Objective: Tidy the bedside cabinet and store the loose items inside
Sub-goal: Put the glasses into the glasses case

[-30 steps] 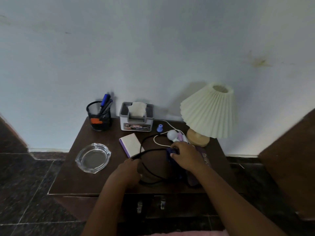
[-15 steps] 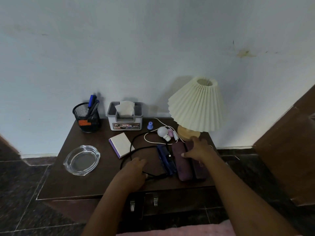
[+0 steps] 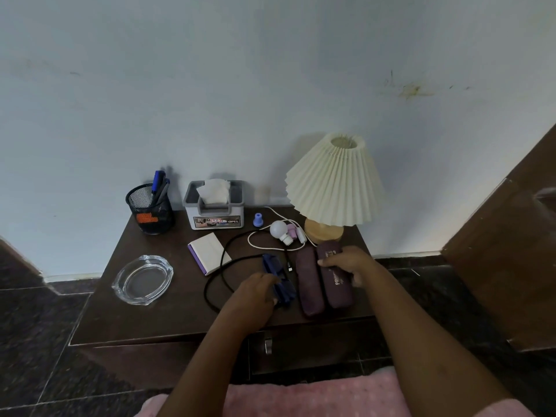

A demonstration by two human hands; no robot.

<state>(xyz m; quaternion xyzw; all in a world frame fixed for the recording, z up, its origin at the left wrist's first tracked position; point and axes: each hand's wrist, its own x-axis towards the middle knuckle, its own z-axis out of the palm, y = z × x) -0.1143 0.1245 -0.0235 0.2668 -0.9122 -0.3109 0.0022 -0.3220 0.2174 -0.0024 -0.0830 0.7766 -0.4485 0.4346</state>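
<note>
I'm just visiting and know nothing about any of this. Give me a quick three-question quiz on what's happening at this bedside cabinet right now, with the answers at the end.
1. Pick one: the right hand grips A) the glass ashtray, B) a purple pouch, C) the tissue box.
2. True or false: the lamp lies tipped over on the cabinet.
3. How many purple pouches lie side by side near the cabinet's front edge?
Key: 1 B. 2 False, it stands upright. 3 Two.
</note>
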